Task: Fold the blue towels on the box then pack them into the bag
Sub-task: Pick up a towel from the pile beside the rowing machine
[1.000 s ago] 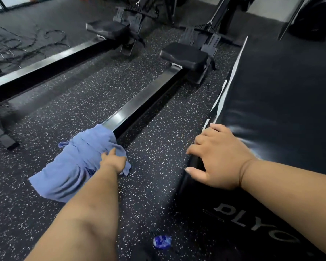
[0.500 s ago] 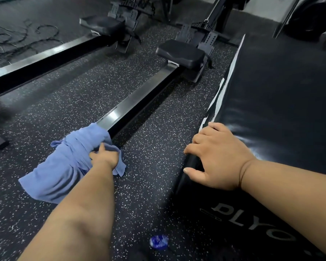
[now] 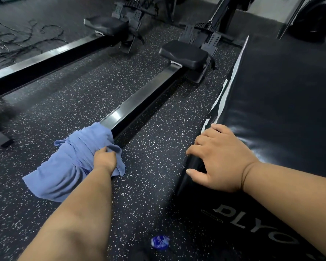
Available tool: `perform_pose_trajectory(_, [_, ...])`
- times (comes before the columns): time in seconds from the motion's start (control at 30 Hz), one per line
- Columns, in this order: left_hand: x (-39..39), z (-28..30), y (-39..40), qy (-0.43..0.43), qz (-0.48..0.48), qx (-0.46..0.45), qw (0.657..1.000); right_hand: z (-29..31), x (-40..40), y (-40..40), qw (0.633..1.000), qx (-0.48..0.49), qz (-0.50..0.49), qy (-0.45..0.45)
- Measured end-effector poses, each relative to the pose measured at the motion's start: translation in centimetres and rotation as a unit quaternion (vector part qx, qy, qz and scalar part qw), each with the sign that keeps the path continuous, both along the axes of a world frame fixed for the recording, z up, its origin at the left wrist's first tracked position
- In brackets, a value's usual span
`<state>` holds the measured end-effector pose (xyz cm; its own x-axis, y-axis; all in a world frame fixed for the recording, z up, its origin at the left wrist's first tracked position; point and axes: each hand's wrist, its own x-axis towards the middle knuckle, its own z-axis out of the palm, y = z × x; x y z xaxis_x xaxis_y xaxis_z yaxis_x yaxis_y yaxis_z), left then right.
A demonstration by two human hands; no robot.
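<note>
Closed tighter on the blue towel [image 3: 64,166] since a moment ago, left hand [image 3: 104,159] now bunching the cloth in curled fingers [image 3: 104,150], thumb no longer raised; little else shifted. Towel draped over the near end of the rowing machine rail [image 3: 139,102] and spilling onto the speckled floor [image 3: 154,147] at left, crumpled, not yet folded. Right hand [image 3: 220,159] resting on the near left corner of the black box [image 3: 280,95], fingers loosely spread over the edge and thumb down the side, holding nothing. Step in hand, by the look of it: fetching the towel off the floor, folding not begun. Next move likely calls for lifting the cloth clear of the rail, carrying it right onto the box top and spreading it flat with both hands. No bag anywhere in view; no further towels visible. Box lettering cut off at the lower right edge. Small blue object [image 3: 160,242] on the near floor too blurred to identify. Far left cables smeared by motion.
</note>
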<state>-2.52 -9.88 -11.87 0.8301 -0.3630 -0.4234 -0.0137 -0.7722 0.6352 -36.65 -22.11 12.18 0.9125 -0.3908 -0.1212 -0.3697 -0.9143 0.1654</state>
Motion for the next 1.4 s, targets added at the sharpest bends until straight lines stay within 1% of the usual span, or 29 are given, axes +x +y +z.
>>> perform_pose_trajectory(0.1, [-1.7, 1.8, 0.9, 0.003, 0.041, -0.059, 0.997, 0.0, -0.1, 0.0, 1.000, -0.005, 0.002, 0.002])
perform_pose_trajectory(0.2, [-2.6, 5.2, 1.4, -0.008, 0.075, -0.107, 0.991, 0.1, -0.1, 0.1, 1.000, -0.011, 0.002, 0.008])
perform_pose_trajectory(0.3, [-2.1, 9.0, 2.2, 0.012, 0.100, -0.162, 0.982, 0.2, -0.1, 0.1, 1.000, -0.016, 0.005, 0.012])
perform_pose_trajectory(0.37, [-2.1, 11.8, 3.0, 0.030, 0.100, -0.206, 0.973, 0.3, -0.2, 0.1, 1.000, -0.016, 0.007, 0.009])
perform_pose_trajectory(0.47, [-3.2, 16.2, 4.3, 0.066, 0.112, -0.287, 0.949, 0.4, -0.2, 0.0, 1.000, -0.021, 0.011, 0.014])
perform_pose_trajectory(0.57, [-5.8, 21.8, 6.1, 0.122, 0.144, -0.357, 0.915, 1.0, -0.4, 0.3, 1.000, -0.017, 0.007, 0.024])
perform_pose_trajectory(0.67, [-9.0, 26.7, 8.5, 0.084, 0.081, -0.371, 0.921, 1.9, -0.7, 0.7, 1.000, -0.003, 0.009, 0.020])
perform_pose_trajectory(0.73, [-11.3, 29.6, 10.1, 0.085, 0.041, -0.386, 0.918, 2.4, -1.2, 0.9, 1.000, 0.019, 0.000, 0.017])
perform_pose_trajectory(0.8, [-13.5, 32.1, 11.6, 0.113, 0.030, -0.415, 0.902, 2.9, -1.8, 1.4, 0.999, 0.045, -0.019, 0.004])
perform_pose_trajectory(0.87, [-15.8, 34.2, 12.8, 0.165, 0.008, -0.454, 0.875, 3.3, -2.6, 2.5, 0.991, 0.106, -0.060, -0.048])
perform_pose_trajectory(0.97, [-19.8, 36.7, 14.0, 0.197, -0.031, -0.483, 0.853, 4.3, -4.2, 5.7, 0.961, 0.213, -0.120, -0.132])
perform_pose_trajectory(1.03, [-22.4, 37.8, 14.7, 0.196, -0.055, -0.485, 0.851, 5.0, -5.2, 7.9, 0.929, 0.280, -0.148, -0.191])
perform_pose_trajectory(1.07, [-23.5, 38.1, 14.9, 0.188, -0.063, -0.483, 0.853, 5.6, -5.9, 8.9, 0.908, 0.317, -0.162, -0.221])
perform_pose_trajectory(1.17, [-26.9, 39.0, 15.7, 0.186, -0.100, -0.469, 0.857, 8.1, -8.9, 11.9, 0.823, 0.444, -0.199, -0.293])
perform_pose_trajectory(1.23, [-29.0, 39.6, 16.1, 0.198, -0.123, -0.462, 0.856, 9.7, -11.3, 13.5, 0.778, 0.502, -0.209, -0.315])
perform_pose_trajectory(1.27, [-30.1, 40.0, 16.4, 0.200, -0.137, -0.462, 0.853, 10.1, -12.5, 14.0, 0.760, 0.521, -0.214, -0.324])
perform_pose_trajectory(1.4, [-33.6, 41.7, 16.9, 0.202, -0.187, -0.478, 0.834, 11.5, -16.4, 15.6, 0.725, 0.537, -0.229, -0.365])
